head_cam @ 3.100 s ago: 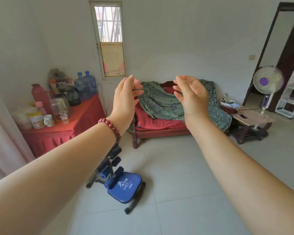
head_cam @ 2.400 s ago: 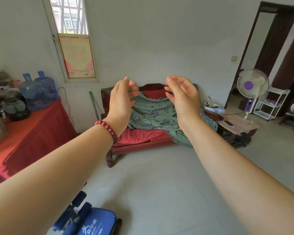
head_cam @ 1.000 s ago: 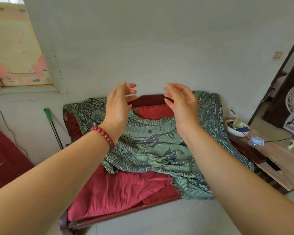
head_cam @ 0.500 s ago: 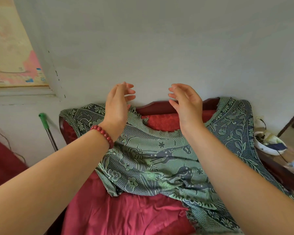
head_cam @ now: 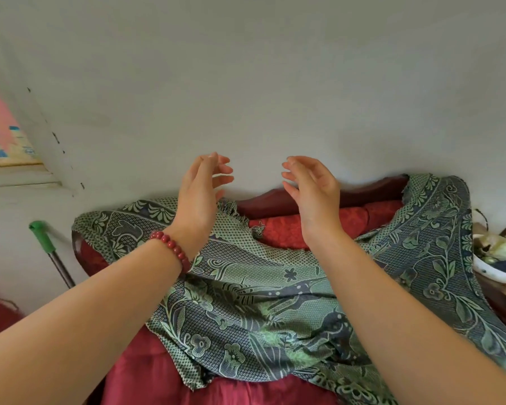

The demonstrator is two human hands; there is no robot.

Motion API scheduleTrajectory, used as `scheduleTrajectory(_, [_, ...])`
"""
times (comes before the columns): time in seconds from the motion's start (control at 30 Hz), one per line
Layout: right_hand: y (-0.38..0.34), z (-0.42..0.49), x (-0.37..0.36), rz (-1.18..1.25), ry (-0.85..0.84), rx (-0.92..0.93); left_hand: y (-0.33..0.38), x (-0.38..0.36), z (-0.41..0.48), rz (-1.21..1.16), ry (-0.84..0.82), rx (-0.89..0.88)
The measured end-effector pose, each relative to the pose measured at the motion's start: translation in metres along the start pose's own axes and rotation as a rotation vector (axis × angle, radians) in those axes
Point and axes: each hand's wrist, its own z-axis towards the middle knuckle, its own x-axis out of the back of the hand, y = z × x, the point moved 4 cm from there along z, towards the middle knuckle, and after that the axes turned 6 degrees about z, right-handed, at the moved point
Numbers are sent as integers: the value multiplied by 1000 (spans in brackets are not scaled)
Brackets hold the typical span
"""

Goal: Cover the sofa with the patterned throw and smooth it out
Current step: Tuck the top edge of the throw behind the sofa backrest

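A green-capped pole [head_cam: 42,237] is seen against the pale wall at left. A left hand [head_cam: 200,194], with a red bead bracelet [head_cam: 173,248] worn at the wrist, is held above the sofa back, fingers loosely curved and nothing grasped. A green woven throw patterned with flowers and leaves [head_cam: 260,311] is seen rumpled across a dark wooden sofa with red cushions [head_cam: 275,201], dipping below the backrest in the middle. A right hand [head_cam: 313,194] is raised likewise, empty, palm turned toward the left one. A white bowl [head_cam: 491,273] is seen at far right.
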Motion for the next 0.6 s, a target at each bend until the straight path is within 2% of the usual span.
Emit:
scheduleTrajectory(0.2, [39,58,-3,17,-5,-53,-30,-13,55,48,34,12])
scheduleTrajectory(0.6, [145,152,8,-56,-47,-209,-123,-27,141,81,123,194])
